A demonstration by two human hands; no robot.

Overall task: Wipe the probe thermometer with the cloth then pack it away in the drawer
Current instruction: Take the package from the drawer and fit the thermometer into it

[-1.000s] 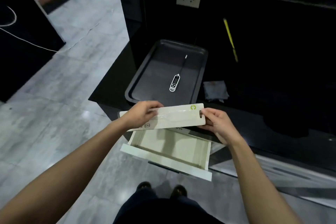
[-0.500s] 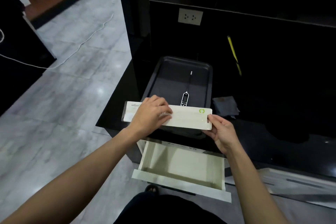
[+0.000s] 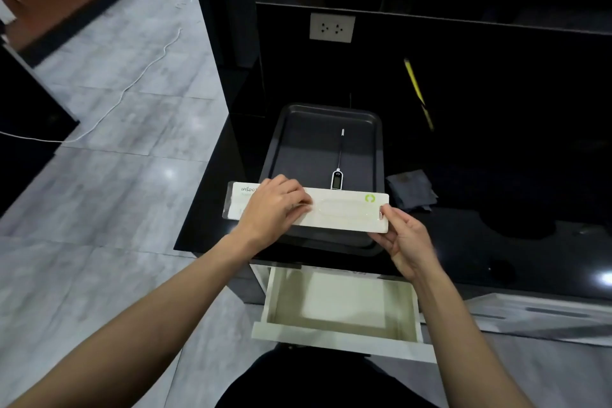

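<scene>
1. A dark baking tray sits on the black countertop, and everything else is placed from it.
2. The probe thermometer lies inside the tray toward its right side, display end nearest the person and thin probe pointing away.
3. A folded grey cloth rests on the counter just right of the tray.
4. A long white package is held flat above the tray's near edge, hiding the thermometer's lowest part.
5. The left hand lies over the package's left half with fingers curled down onto it; the right hand pinches its right end between thumb and fingers.
6. The thermometer lies just beyond the package, touched by neither hand.
7. Below the tray's near edge, a white drawer stands pulled open.
8. A wall socket is set on the dark panel behind the tray.
</scene>
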